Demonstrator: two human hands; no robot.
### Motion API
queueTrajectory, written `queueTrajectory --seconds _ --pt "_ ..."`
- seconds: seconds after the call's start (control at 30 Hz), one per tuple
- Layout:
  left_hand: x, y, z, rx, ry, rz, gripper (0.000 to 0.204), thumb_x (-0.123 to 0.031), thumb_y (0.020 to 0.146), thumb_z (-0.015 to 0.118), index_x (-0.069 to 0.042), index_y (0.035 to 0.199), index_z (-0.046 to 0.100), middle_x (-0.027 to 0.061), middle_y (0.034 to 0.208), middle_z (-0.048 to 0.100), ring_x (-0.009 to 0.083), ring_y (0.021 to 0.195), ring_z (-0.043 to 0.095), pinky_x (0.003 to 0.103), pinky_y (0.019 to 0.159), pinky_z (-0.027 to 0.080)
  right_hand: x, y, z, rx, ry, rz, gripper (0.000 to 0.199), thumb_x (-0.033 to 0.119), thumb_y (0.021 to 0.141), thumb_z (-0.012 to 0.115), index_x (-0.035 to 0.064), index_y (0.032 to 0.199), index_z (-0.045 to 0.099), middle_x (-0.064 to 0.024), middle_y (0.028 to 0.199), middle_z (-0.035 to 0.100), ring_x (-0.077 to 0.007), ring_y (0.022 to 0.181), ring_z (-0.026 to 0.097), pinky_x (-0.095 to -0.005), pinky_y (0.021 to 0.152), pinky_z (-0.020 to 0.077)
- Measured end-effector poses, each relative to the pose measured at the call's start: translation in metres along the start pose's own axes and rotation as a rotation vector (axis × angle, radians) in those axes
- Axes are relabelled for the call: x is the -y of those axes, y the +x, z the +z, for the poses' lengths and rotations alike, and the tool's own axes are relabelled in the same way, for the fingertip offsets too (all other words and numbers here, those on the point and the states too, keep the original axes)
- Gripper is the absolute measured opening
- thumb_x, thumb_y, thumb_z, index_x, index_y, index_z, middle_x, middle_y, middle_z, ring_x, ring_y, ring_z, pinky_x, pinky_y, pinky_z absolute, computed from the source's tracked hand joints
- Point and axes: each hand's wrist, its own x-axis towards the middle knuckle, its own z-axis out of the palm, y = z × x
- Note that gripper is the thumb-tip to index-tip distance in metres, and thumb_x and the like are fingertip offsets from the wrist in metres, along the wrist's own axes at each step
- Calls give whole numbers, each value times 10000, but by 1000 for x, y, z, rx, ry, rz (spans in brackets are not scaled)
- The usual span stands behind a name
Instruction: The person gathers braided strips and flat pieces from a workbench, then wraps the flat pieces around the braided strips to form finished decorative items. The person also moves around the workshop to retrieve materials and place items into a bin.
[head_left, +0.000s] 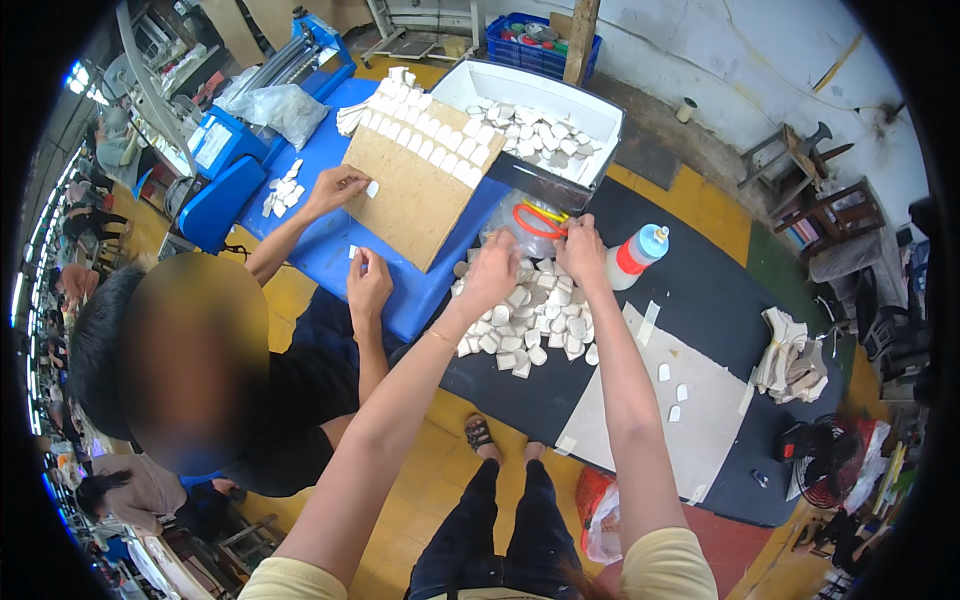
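Left hand (492,272) and right hand (582,250) both rest at the far edge of a heap of small white pieces (530,320) on the black table (700,300); whether either pinches a piece cannot be told. Just beyond: a clear bag with red-handled scissors (540,220), a white bottle with red collar and blue cap (637,254). White bin (540,120) holds more pieces. A co-worker's hand (335,188) touches a cardboard sheet (410,190) lined with pieces on the blue table (310,240). Yellow floor.

- Pieces (525,325): small whitish-grey squarish bits, heaped loosely on black table, spilling toward near edge.
- Bag (520,225): clear plastic, crumpled, red-and-yellow object inside, just behind the heap.
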Motion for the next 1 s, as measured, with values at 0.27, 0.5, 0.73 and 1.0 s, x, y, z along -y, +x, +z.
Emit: queueTrajectory --seconds 0.27,0.5,0.73,1.0 --pt "7 -5 -7 -298 -1023 -522 236 -167 987 394 -2 1147 447 185 1233 509 286 1092 558 432 875 524 3 11 -14 122 88 90 542 416 898 548 -57 1160 584 -244 1209 562 -403 1089 555 -462 1005 397" --pt "13 2 -23 -655 -1795 -795 539 -468 925 415 -21 1222 452 162 1238 502 292 1098 550 494 898 483 3 25 -27 118 120 164 585 460 990 357 -65 1070 602 -286 1033 649 -456 1019 585 -481 997 385" --pt "7 -16 -22 -222 -820 -930 650 -339 763 776 -9 1258 514 154 1261 562 253 1161 542 377 975 427 11 14 -6 -78 -7 113 434 356 991 442 -30 1019 639 -262 963 663 -425 958 613 -500 866 484" --pt "22 32 -40 45 -1132 -1020 336 -123 912 588 38 1198 521 156 1126 586 211 964 601 361 809 518 8 22 6 -229 32 101 358 313 928 571 -33 895 660 -246 885 660 -399 880 634 -464 792 513"
